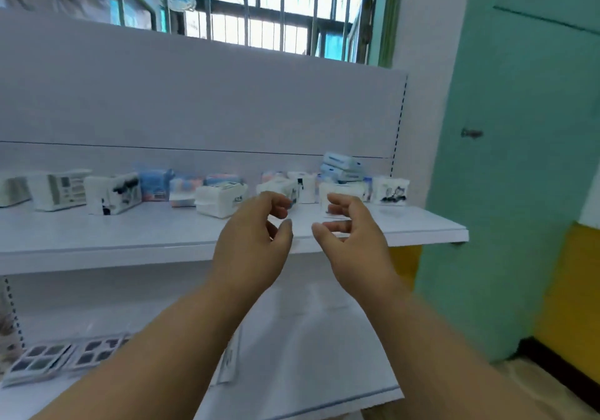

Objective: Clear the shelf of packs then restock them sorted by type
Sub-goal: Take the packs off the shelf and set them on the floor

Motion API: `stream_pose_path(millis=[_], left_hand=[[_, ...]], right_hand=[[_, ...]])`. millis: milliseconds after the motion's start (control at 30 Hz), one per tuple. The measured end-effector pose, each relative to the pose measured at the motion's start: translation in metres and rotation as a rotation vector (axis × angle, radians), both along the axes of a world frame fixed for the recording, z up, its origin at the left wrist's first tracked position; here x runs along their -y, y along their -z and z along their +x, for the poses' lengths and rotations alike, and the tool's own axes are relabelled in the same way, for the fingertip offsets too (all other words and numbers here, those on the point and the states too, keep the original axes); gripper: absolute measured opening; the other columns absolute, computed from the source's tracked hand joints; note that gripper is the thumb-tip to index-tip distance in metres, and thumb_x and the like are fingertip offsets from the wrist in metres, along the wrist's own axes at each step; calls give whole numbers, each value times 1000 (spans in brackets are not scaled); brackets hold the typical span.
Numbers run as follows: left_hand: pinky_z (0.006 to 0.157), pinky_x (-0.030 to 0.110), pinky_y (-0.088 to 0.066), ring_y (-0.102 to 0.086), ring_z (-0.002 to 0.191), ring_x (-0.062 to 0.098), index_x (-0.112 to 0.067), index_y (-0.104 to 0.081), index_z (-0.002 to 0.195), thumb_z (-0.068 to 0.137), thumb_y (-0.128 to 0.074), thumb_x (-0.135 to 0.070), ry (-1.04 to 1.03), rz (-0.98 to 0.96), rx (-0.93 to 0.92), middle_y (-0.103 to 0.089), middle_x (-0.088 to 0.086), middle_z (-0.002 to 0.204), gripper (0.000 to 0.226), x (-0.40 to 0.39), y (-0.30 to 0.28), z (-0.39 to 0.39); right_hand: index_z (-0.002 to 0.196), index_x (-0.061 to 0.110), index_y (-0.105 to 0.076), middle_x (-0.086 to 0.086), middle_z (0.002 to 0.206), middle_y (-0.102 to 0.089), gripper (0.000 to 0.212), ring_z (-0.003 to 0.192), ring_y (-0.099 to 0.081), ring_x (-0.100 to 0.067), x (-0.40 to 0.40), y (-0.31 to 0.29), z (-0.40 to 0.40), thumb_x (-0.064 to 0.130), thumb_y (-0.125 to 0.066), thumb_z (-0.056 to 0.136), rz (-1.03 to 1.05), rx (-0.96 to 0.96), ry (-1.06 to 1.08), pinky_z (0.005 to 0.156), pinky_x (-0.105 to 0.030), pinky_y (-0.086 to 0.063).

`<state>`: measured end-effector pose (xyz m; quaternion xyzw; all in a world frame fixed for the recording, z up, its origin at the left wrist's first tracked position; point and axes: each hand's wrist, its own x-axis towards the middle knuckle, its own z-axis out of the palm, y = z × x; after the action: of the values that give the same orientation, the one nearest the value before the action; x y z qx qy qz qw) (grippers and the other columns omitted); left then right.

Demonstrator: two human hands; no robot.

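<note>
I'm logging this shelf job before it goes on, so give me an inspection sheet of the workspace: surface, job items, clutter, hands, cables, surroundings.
Surface: white upper shelf, bare along its front; a lower shelf beneath.
Job's things: packs in a loose row along the back, mixed types; a white pack left of centre, a blue stack at the right end, a white pack with dark print beside it.
Clutter: flat dark-printed packets on the lower shelf, left.
Hands: left hand and right hand raised before the shelf, fingers loosely curled, holding nothing.
Cables: nothing seen.
Surroundings: barred window above, green wall to the right.
</note>
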<state>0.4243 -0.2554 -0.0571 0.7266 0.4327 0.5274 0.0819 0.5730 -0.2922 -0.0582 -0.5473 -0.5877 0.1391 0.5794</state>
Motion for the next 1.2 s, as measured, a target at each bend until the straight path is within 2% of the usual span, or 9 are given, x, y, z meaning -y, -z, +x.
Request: stream_pose_path(millis=[400,467,633,800,900,967,1033,1100,1200], left_hand=[[69,31,-56,-66,76,6,-37,-57,104,93,-58,-24,167,-121,126,-64,-17,95,17,-169,-38,139],[67,32,-56,-65,76,6,-37,-56,103,93,-57,-23,128,-113,123,-63,-16,94,17,-195,-39,162],[67,31,-52,-61,77,10,-31,-56,107,90,-54,-24,-47,-206,20,-62,-12,98,17,-267,-52,201],[84,35,-54,-65,96,26,-13,-53,132,93,-55,-45,-75,-494,25,-64,8,112,50,-333,-72,226],[58,33,-60,-70,80,27,-4,-54,117,90,-60,-52,-8,-630,220,-64,13,101,55,-351,-75,238],[50,33,-57,-70,75,30,-3,-52,106,84,-72,-39,4,-620,388,-62,16,101,47,-358,-74,239],[58,39,-60,-68,76,32,-5,-53,98,73,-79,-25,-72,-530,493,-62,18,100,42,-364,-71,233],[71,48,-61,-68,80,33,-8,-53,111,67,-77,-21,-150,-468,539,-64,16,102,52,-366,-69,226],[68,43,-61,-66,79,29,-10,-49,121,75,-74,-9,-134,-435,594,-63,14,106,53,-362,-66,220]], right_hand=[[130,32,-50,13,120,-53,40,83,-57,6,-146,-26,126,26,-64,94,-49,-51,98,53,-4,-43],[128,31,-51,11,121,-53,38,83,-58,3,-178,-28,148,25,-64,94,-43,-82,54,57,-7,-47],[125,31,-52,3,125,-54,34,103,-60,-15,-273,-38,201,23,-63,94,-116,-170,14,94,-41,-54],[137,22,-46,-9,121,-57,43,100,-62,-26,-345,-51,236,12,-49,95,-309,-221,-30,70,-32,-53],[116,24,-55,-8,105,-63,30,83,-64,-20,-365,-55,239,8,-52,91,-317,-201,-100,55,-25,-46],[105,26,-56,-4,98,-66,23,74,-62,-16,-372,-57,239,10,-59,89,-261,-190,-127,54,-26,-45],[107,26,-57,-1,109,-66,21,89,-61,-19,-383,-54,245,14,-59,90,-164,-20,-48,67,-29,-49],[122,26,-53,2,121,-59,36,111,-53,-23,-390,-48,250,29,-63,87,-163,409,43,84,-34,-47],[125,29,-49,0,120,-55,59,114,-48,-29,-396,-34,246,51,-71,75,-243,881,90,90,-41,-40]])
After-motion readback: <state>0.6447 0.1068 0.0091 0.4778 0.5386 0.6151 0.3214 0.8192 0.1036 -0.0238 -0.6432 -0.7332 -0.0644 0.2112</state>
